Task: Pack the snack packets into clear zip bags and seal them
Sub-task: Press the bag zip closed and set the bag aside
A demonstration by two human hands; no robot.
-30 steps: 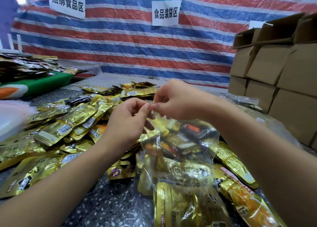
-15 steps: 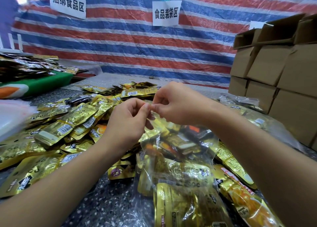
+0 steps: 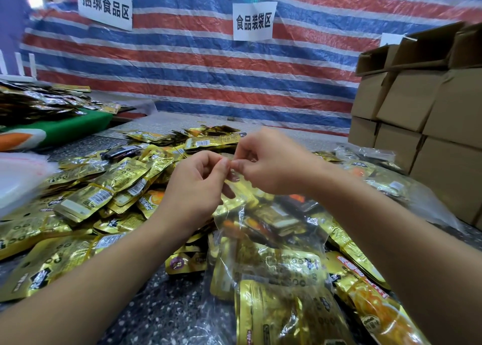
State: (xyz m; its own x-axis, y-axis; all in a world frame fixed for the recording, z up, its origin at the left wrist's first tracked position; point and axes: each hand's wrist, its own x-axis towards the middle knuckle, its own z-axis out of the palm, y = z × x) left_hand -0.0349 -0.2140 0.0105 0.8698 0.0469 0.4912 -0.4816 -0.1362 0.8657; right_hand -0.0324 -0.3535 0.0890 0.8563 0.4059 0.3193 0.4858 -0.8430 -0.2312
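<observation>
Your snack packets (image 3: 104, 193) are shiny gold foil, crinkly and catching glare. The zip bag (image 3: 273, 243) you're pinching is thin clear plastic, glossy and wrinkled. The table (image 3: 161, 310) looks like speckled stone, probably polished. Behind it hangs a coarse woven plastic tarp (image 3: 234, 70), and the boxes (image 3: 427, 110) are matt brown cardboard.

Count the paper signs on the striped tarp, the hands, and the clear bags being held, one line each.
Paper signs: 3
Hands: 2
Clear bag held: 1
Total: 6
</observation>
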